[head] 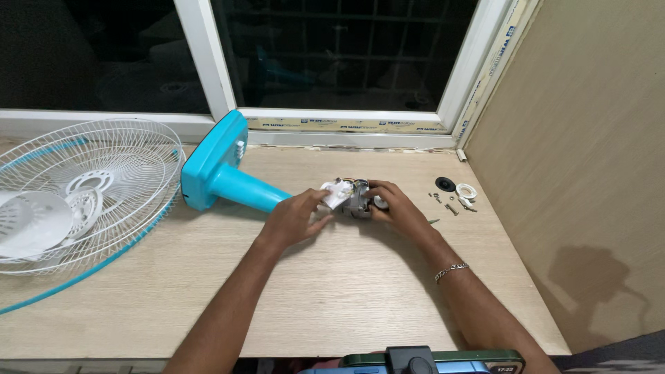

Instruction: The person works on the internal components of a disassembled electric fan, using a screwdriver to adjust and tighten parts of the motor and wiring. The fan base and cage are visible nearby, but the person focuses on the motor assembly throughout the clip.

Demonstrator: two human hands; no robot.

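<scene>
White fan grilles [83, 187] lie at the left of the table [332, 291], one nested in the other. Just right lies the blue fan stand [222, 173]. At mid-table the left hand [294, 218] pinches the motor's [357, 201] white end; the right hand [398, 208] grips its grey body, wires showing. Screws [450, 204] and rings [465, 190] lie far right.
</scene>
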